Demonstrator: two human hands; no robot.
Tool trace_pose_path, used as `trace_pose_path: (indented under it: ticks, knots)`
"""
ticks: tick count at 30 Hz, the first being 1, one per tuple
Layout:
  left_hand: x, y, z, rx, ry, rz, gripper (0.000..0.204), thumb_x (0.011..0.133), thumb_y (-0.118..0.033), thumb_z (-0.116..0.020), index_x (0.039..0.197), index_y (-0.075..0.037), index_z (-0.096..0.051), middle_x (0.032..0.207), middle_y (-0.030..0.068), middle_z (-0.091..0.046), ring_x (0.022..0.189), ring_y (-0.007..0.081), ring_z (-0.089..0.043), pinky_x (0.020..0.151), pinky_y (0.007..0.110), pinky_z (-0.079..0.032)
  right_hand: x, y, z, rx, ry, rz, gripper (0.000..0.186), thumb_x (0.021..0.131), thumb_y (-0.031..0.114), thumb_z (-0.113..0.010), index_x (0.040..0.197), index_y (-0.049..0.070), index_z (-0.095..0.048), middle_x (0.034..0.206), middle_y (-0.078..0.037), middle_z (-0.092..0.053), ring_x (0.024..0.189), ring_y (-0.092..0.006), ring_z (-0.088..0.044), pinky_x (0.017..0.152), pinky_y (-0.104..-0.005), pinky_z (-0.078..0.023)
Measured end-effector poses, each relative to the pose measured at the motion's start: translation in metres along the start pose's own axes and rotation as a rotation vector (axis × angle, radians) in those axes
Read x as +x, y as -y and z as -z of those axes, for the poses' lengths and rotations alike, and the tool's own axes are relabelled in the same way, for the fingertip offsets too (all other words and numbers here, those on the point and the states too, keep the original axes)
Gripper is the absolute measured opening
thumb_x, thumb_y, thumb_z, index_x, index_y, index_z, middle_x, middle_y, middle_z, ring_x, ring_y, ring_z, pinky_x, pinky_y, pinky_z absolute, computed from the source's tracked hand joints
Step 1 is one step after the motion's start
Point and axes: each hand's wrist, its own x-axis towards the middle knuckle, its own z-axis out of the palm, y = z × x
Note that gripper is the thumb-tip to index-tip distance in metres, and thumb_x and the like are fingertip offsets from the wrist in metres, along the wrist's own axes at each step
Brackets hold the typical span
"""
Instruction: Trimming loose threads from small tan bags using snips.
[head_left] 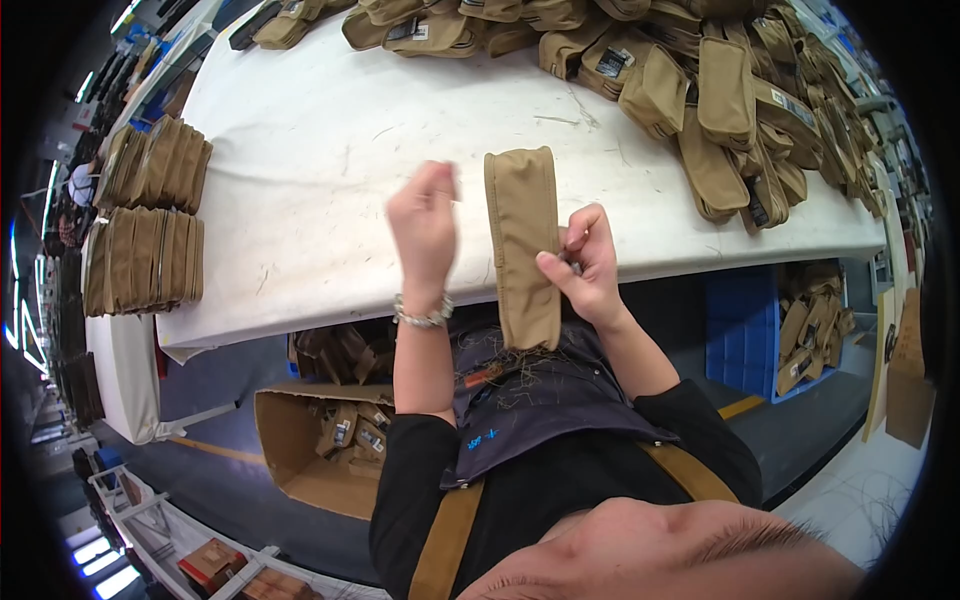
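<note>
A long, narrow tan fabric pouch [525, 245] with stitched edges stands upright before me, its lower end over my dark apron [540, 410]. My right hand [588, 270] grips its right edge, the thumb lying across the front. To the left of the pouch and apart from it, my left hand [424, 220] is raised above the table, slightly blurred. Its fingers are curled closed, and whatever may be between them is too small to make out. A beaded bracelet circles that wrist. Loose threads [520, 375] cling to the apron.
A white-covered table [300, 180] bears a heap of tan pouches [730, 90] at the back and right. Two neat stacks of flat tan pieces [145, 260] stand at its left. Below are a cardboard box [290, 440] and a blue crate [740, 325], both holding pouches.
</note>
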Motion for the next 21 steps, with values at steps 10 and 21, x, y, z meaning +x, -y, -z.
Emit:
trace_pose_path:
  ticks: [10,21]
  knots:
    - [-0.036,-0.005,0.005,-0.130,0.440,0.182,0.025,0.097,-0.015,-0.055,0.078,0.002,-0.055,0.062,-0.0016,-0.048,0.060,0.0044,-0.036,0.052,0.024,-0.031,0.004,-0.005,0.007,0.250,-0.166,-0.063,0.024,0.096,0.004,-0.054,0.101,0.011,-0.032,0.078,0.005,-0.039,0.068,-0.0026,-0.033,0.061,-0.0185,-0.028]
    - [-0.051,-0.009,0.001,-0.571,0.365,0.373,0.027,0.100,-0.017,-0.050,0.094,0.006,-0.064,0.070,-0.0059,-0.054,0.057,0.0007,-0.038,0.050,0.020,-0.029,0.005,0.000,0.014,0.414,-0.214,-0.109,0.025,0.099,0.011,-0.050,0.120,0.009,-0.037,0.069,-0.006,-0.054,0.044,-0.0026,-0.029,0.044,-0.0169,-0.024]
